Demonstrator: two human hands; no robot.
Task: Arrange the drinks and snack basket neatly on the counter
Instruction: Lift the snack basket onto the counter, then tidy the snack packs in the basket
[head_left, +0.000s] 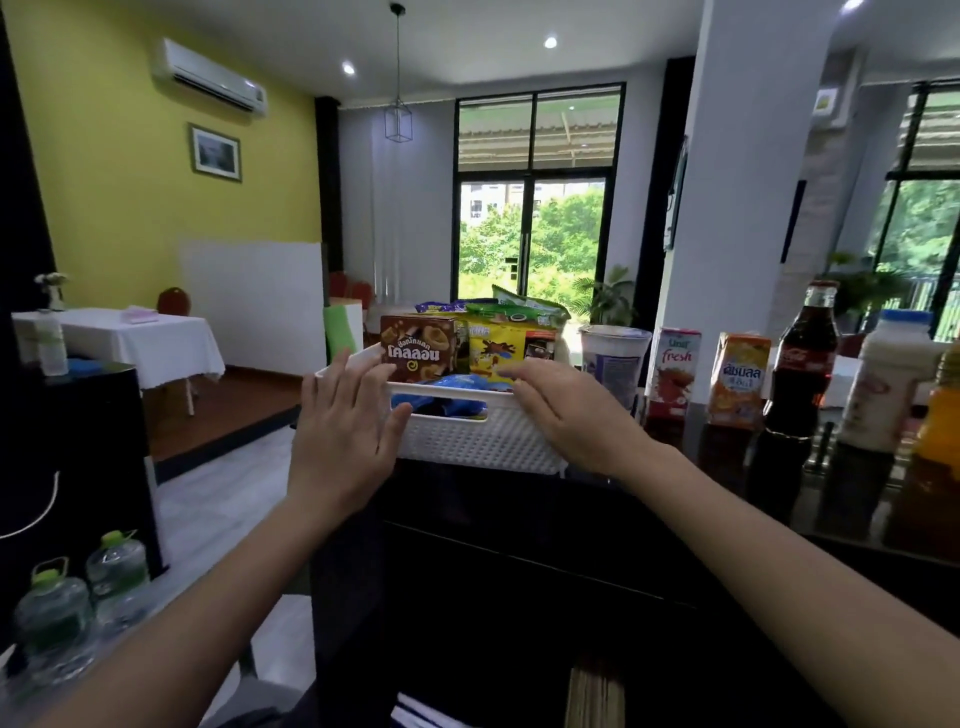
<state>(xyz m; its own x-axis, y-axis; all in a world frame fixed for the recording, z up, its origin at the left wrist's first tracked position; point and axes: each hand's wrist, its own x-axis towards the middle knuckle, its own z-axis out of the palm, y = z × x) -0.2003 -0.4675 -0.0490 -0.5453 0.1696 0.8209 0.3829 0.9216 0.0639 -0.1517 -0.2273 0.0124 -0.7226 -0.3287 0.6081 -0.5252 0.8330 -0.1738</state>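
A white woven snack basket stands at the left end of the dark counter. It is packed with snacks, among them a brown biscuit box. My left hand lies flat against the basket's left corner with its fingers spread. My right hand rests on the right front rim with its fingers stretched over it. To the right stand in a row a white cup, a red carton, an orange carton, a cola bottle, a white bottle and an orange bottle.
The basket sits close to the counter's left edge, where the floor drops away. Two water jugs stand at the lower left by a black cabinet. Farther back is a white-clothed table, and a white pillar rises behind the drinks.
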